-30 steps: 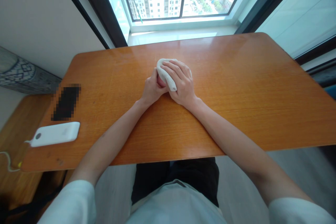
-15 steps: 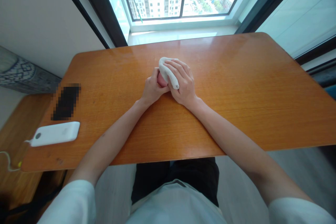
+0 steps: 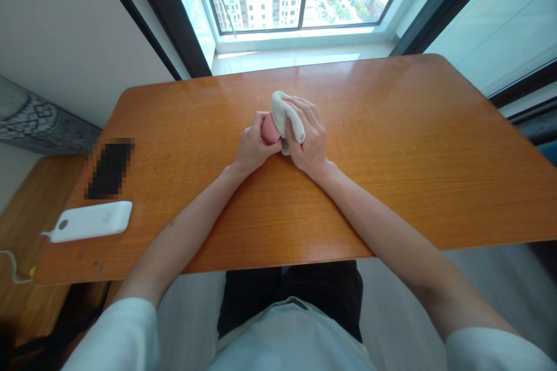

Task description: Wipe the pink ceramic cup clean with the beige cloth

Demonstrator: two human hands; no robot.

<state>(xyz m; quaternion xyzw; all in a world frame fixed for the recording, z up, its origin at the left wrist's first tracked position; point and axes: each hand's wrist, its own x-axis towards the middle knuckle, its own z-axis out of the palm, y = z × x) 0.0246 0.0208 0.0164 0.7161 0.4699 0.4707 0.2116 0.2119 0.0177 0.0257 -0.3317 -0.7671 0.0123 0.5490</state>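
My left hand [image 3: 253, 142] is closed around a small rounded pink object [image 3: 270, 129], whose exact kind I cannot make out. Its right side disappears under a folded white cloth [image 3: 282, 109]. My right hand [image 3: 310, 136] grips that cloth between thumb and fingers and presses it against the pink object. Part of the cloth hangs below the right thumb. Both hands are close together over the middle of the wooden table [image 3: 391, 168].
At the table's left side lies a white oblong device [image 3: 93, 222] with a cable. Behind it is a dark, pixelated flat object [image 3: 110, 168]. A window [image 3: 300, 29] stands beyond the far edge, and a patterned fabric item [image 3: 41, 119] is at the left.
My right hand and the cloth have shifted slightly to the right, so more of the pink object shows. My left hand has stayed in nearly the same place.
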